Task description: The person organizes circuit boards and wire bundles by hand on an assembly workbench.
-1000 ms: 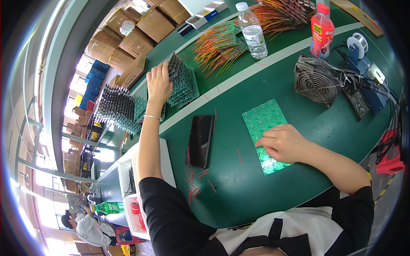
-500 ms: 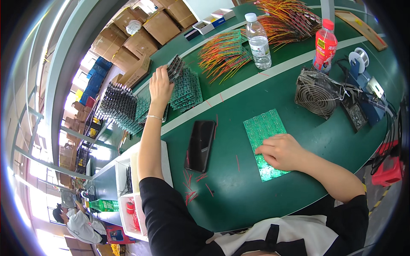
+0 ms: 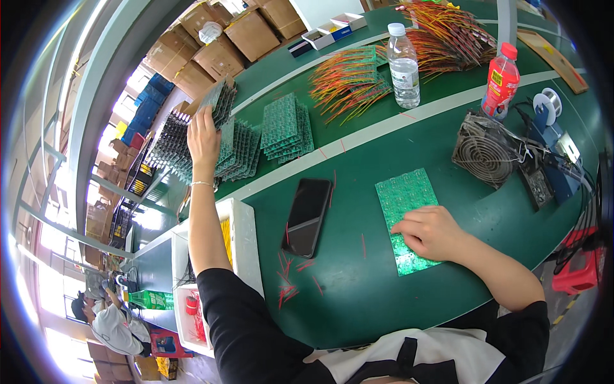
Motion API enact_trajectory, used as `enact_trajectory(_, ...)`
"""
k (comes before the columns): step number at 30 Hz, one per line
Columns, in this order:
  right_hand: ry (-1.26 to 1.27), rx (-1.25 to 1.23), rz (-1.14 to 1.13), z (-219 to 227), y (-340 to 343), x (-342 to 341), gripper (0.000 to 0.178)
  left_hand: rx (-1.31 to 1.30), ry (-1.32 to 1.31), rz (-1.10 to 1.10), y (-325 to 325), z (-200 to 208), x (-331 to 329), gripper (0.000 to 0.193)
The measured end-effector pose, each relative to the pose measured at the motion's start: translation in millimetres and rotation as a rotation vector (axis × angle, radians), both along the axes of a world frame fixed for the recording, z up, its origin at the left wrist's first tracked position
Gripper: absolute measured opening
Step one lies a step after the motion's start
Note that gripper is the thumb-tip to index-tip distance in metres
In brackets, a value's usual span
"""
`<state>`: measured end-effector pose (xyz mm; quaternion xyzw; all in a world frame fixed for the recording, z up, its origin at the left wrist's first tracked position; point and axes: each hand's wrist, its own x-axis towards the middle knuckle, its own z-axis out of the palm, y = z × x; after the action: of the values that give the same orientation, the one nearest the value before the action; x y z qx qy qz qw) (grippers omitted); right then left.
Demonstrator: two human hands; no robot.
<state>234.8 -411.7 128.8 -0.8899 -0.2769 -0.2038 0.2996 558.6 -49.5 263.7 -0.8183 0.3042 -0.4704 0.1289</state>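
Stretched out to the far left, my left hand (image 3: 204, 139) grips the edge of a circuit board panel (image 3: 220, 101) carrying dark parts. The panel is above stacked boards: a pile with dark parts (image 3: 173, 142) on its left and a green circuit board stack (image 3: 240, 150) below and to its right. My right hand (image 3: 430, 232) rests with curled, closed fingers on a flat green circuit board panel (image 3: 407, 192) in front of me. Whatever its fingertips may pinch is hidden.
A black phone (image 3: 307, 217) and scattered red wire bits (image 3: 288, 293) lie left of the flat panel. Behind stand another board stack (image 3: 286, 128), wired boards (image 3: 352, 80), a water bottle (image 3: 403, 70) and a red bottle (image 3: 501, 83). A fan (image 3: 484, 150) sits right; a foam box (image 3: 246, 246) sits left.
My left hand has moved left with the circuit board panel, from over the right-hand stack toward the pile with dark parts. My right hand stays on the flat green panel. The view has shifted slightly.
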Motion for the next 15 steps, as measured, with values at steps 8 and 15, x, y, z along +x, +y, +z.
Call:
enact_trajectory(8,0.013,-0.008,-0.029,1,3,-4,0.012,0.012,0.089,0.067,41,-30,4,0.072)
enact_trajectory(15,0.001,-0.013,-0.019,0,0,0,0.012,0.039,0.176,0.068,46,-39,1,0.075)
